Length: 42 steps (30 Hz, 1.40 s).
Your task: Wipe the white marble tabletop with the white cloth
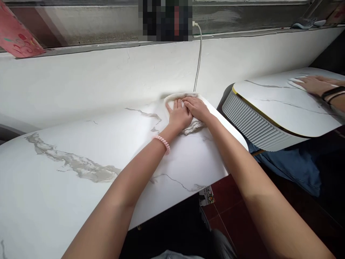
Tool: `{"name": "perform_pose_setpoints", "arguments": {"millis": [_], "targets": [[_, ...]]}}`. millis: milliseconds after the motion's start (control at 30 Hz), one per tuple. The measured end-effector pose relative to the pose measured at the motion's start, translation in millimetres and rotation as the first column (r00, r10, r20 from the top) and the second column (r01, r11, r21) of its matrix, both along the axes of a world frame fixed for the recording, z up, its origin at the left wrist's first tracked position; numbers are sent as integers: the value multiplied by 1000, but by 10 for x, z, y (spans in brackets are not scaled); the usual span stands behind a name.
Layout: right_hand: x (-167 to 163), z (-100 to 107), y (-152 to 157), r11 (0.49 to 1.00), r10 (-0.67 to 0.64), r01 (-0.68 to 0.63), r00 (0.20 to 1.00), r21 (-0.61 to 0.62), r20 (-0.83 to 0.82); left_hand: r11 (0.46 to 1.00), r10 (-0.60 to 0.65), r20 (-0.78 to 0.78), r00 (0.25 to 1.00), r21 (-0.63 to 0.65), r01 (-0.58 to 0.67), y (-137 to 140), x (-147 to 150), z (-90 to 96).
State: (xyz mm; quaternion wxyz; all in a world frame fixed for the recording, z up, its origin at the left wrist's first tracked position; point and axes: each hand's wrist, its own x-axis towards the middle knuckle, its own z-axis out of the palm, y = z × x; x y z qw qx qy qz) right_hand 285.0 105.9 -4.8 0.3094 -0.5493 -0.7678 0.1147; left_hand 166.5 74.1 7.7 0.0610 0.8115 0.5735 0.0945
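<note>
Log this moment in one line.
left hand: flat on white cloth | right hand: on same cloth | surface: veined tabletop | nearby: another person's hand at neighbouring table

A whitish, rough-textured cloth [194,126] lies just right of and slightly above the frame's centre, rumpled along its lower edge, its middle hidden from me. It rests flat on a white tabletop [118,144] with grey-brown marble veins, which I see stretching from the frame's left edge to a rounded end right of centre.
</note>
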Motion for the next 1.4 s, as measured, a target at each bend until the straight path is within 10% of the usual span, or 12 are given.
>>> {"name": "perform_pose_setpoints", "arguments": {"millis": [267,633,1000,1400], "targets": [[344,51,-789,991,133,-134,990,17,41,997,32,47,998,74,-35,-915,319,-52],[850,11,-1859,997,-81,80,994,20,79,976,-190,-21,982,102,191,-1707,700,4],[764,68,-1561,995,-97,99,976,-1,193,967,-233,26,972,109,229,-1396,617,-39],[393,26,-60,999,4,-11,988,43,156,991,-100,107,989,102,89,-46,310,-110]]}}
